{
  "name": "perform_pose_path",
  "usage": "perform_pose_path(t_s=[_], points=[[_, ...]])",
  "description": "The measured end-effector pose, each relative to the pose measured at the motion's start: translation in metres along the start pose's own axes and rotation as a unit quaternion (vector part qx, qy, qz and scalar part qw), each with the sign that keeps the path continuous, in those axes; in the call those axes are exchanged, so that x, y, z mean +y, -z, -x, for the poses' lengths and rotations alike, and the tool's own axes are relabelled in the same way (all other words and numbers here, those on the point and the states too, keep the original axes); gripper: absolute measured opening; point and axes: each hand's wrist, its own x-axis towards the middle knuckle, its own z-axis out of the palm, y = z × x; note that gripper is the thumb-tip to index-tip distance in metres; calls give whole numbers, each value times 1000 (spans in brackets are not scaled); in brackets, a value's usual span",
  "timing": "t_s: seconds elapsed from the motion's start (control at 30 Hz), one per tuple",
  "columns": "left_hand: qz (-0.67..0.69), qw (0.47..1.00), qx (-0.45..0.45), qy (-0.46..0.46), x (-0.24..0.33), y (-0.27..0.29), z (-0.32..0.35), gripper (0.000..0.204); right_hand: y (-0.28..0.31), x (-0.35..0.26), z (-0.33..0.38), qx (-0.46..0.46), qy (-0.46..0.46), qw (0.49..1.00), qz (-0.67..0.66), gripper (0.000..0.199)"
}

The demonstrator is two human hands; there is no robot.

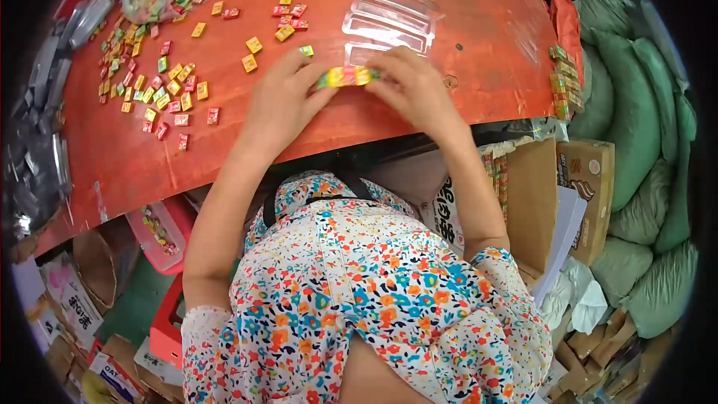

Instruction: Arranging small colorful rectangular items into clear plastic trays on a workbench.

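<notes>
Both hands, left hand (pixel 280 101) and right hand (pixel 411 86), are pinching a candy row (pixel 346 75) with fingers at the worktop's (pixel 224 150) near edge; clear tray (pixel 389 22) looking unfilled, loose candies (pixel 149 82) remaining far-left.

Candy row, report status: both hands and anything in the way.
Left hand and right hand pinch opposite ends of the candy row. Row held just above the red table. Clear plastic tray just beyond; loose candies left.
</notes>
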Motion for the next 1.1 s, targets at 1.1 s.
perform_pose_path(t_s=[1.1], points=[[-186,967,-65,-162,3,-90,-48,83,25,71,63,-19,-71,948,309,62]])
